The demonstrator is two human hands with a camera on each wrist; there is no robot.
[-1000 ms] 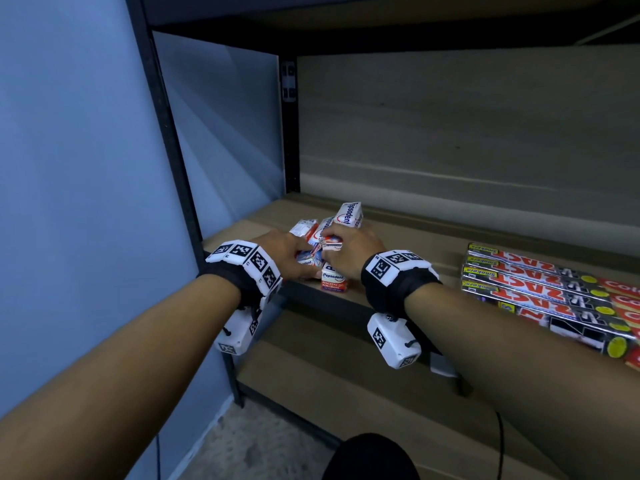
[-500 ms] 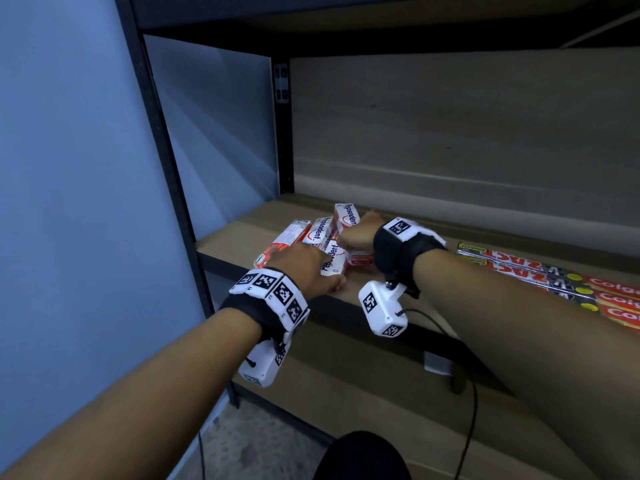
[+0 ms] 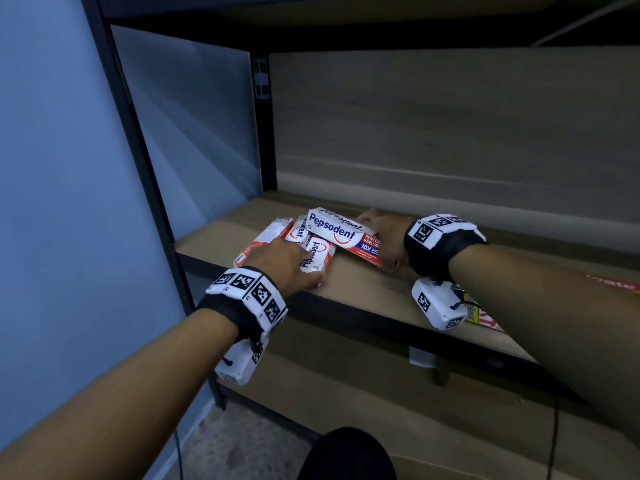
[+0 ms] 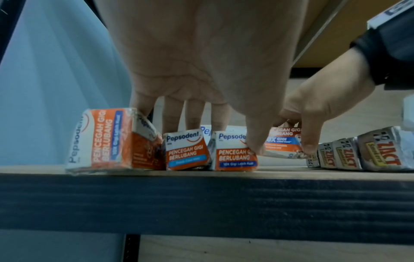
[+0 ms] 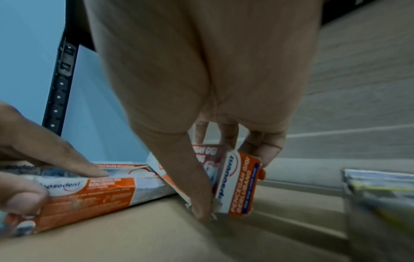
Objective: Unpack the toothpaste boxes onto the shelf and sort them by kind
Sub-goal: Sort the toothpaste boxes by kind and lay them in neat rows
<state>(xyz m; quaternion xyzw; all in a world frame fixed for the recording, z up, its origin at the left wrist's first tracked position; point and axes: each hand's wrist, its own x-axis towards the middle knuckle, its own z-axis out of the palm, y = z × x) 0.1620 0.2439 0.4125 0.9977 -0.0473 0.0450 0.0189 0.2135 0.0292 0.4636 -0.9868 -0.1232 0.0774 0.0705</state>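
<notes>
Several white-and-orange Pepsodent boxes (image 3: 266,237) lie side by side at the left end of the wooden shelf (image 3: 363,289), their ends facing the front edge (image 4: 188,152). My left hand (image 3: 284,261) rests on top of them, fingers (image 4: 172,120) straight across the tops and thumb against the rightmost one (image 4: 235,152). My right hand (image 3: 381,233) pinches the near end of another Pepsodent box (image 3: 341,233), which lies tilted across the pile. In the right wrist view the thumb and fingers of the right hand (image 5: 235,186) clamp that box (image 5: 241,177).
A row of Zact boxes (image 4: 380,152) lies to the right on the same shelf, partly hidden by my right arm (image 3: 479,315). A red Colgate box (image 3: 620,284) shows at the far right. A black upright (image 3: 138,168), a blue wall and a lower shelf (image 3: 346,393) surround the spot.
Both hands held the bundle of Pepsodent boxes at the shelf's front edge. Now the boxes lie spread on the shelf under my left hand, and my right hand has drawn one box rightwards.
</notes>
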